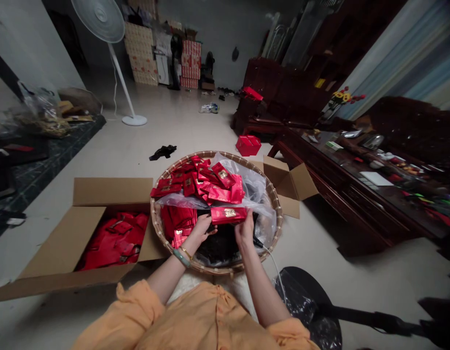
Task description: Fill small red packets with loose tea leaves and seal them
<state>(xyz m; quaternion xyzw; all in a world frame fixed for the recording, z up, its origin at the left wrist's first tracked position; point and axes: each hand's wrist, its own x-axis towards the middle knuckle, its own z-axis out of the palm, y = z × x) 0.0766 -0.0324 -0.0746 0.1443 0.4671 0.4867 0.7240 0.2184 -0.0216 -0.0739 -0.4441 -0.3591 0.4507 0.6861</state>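
Note:
A red foil packet (228, 215) with gold print is stretched level between both hands, over a round woven bamboo basket (278, 214). My right hand (244, 229) pinches its right end. At the lower left corner, my left hand (202, 229) closes on the packet, its fingers partly hidden. Beneath the hands lies a black mass (219, 245) in the basket, too dark to make out. Beside my left hand are stacked flat red packets (177, 218). A heap of filled red packets (199, 182) rests on clear plastic (254, 182) at the basket's far side.
An open cardboard box (64, 238) holding red packets stands left of the basket. Another open box (283, 182) sits behind right, near a dark wooden table (312, 180). A white cable (276, 265) and a black round base (312, 301) lie at right. A white fan (133, 120) stands farther off.

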